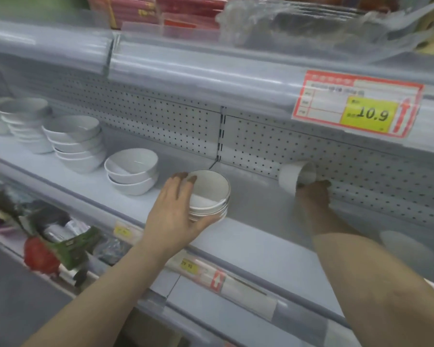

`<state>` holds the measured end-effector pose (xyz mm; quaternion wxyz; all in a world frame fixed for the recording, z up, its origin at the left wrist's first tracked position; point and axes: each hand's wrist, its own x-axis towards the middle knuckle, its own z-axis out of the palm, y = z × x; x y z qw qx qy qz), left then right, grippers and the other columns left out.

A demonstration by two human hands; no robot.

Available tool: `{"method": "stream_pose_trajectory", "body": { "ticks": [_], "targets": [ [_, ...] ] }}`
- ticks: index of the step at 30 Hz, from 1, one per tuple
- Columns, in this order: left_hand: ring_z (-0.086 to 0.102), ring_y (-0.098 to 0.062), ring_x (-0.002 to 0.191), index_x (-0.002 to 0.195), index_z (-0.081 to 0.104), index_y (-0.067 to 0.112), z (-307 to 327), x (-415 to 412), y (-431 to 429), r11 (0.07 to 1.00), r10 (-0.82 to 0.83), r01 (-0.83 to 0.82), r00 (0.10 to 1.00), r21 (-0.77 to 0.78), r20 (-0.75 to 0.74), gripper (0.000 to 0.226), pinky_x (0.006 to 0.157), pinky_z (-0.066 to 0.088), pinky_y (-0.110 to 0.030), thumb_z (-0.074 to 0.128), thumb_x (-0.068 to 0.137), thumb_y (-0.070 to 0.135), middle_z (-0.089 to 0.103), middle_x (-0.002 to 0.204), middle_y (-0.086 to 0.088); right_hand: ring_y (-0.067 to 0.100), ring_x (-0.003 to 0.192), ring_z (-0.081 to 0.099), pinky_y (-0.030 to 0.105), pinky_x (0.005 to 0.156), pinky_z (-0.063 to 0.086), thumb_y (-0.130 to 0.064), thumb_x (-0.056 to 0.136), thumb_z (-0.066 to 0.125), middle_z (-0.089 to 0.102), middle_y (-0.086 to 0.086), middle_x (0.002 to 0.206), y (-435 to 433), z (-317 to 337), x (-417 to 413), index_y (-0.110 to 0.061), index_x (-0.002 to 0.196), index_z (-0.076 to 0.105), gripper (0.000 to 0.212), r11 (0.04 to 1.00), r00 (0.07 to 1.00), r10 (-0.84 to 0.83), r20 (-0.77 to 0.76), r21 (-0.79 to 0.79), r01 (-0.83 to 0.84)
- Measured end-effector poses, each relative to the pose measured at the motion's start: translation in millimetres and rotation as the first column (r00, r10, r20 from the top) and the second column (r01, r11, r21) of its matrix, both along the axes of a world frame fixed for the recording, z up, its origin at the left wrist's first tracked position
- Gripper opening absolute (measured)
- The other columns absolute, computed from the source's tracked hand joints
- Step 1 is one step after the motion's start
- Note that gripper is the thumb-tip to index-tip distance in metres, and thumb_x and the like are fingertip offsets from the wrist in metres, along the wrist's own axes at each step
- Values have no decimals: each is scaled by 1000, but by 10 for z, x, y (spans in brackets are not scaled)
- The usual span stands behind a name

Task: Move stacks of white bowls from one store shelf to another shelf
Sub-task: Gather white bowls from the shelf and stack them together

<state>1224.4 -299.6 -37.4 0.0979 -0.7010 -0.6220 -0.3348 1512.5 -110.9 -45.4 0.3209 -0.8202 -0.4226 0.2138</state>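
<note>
Bowl stack [209, 196] stands upright in the middle of the shelf [251, 239], my left hand [172, 214] curled round its left side and plainly the nearer, while my right hand [314, 194], well apart toward the back, grips a tilted white cup [295, 175] from below.

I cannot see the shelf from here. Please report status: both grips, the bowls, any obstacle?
Left grip holds small bowl stack. Right grip holds tilted white cup. Two-bowl stack stands close on its left.
</note>
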Motion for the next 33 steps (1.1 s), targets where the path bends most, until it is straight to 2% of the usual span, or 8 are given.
{"method": "stream_pose_trajectory", "body": {
  "ticks": [2,6,8,12,16,22,28,33],
  "targets": [
    [37,-27,137,145,37,8,8,-40,-48,998,30,-24,995,-61,95,113,108,38,-35,40,70,92,38,147,-12,39,134,42,49,106,37,-27,94,60,40,23,148,-24,-21,-49,0,153,6,85,999,998,-40,-46,-21,39],
    [28,-20,144,154,18,11,85,-125,-35,958,110,-29,956,-286,271,132,111,34,-34,62,56,88,29,158,-5,38,117,58,38,79,45,-10,94,57,57,25,131,-66,34,-120,5,135,48,45,999,1000,17,-11,-48,-17],
    [37,-22,140,153,19,15,70,-157,-18,936,133,-6,931,-351,339,128,105,39,-36,72,56,78,38,154,-2,38,114,59,36,74,44,-10,93,54,59,23,128,-160,59,-190,2,131,54,40,998,998,50,25,-25,-49],
    [52,-15,125,137,39,32,-3,-232,-11,935,71,100,888,-341,455,95,92,43,-28,80,60,68,57,133,13,37,114,57,35,79,44,-10,90,51,58,18,128,-474,99,-305,-8,134,50,44,995,995,98,34,6,-99],
    [51,-16,125,138,41,32,-6,-286,24,927,59,129,877,-352,477,94,95,44,-32,82,60,65,57,132,12,36,107,60,34,74,46,-15,88,50,62,17,123,-767,207,-323,-8,127,55,40,994,994,110,0,-16,-110],
    [50,-38,115,137,44,4,-139,-151,-108,959,128,-15,915,-284,382,92,97,44,-48,84,69,52,58,122,-19,30,100,62,27,66,37,-17,90,49,67,13,113,-1246,522,-268,-11,120,58,31,994,993,104,49,-29,-102],
    [42,-44,120,133,39,-9,-242,11,-318,961,172,-85,928,-263,330,81,99,39,-55,78,80,39,47,132,-29,30,87,67,31,69,52,-21,87,49,72,13,92,-1745,774,-126,-15,109,60,25,985,996,64,67,158,-74],
    [40,-49,127,138,37,-12,-258,496,-624,955,190,-80,903,-284,385,85,102,38,-57,78,81,36,37,142,-33,35,83,68,44,77,57,-24,83,51,71,13,95,-2133,920,187,-22,105,61,24,953,1000,24,13,303,-27]
  ]
}}
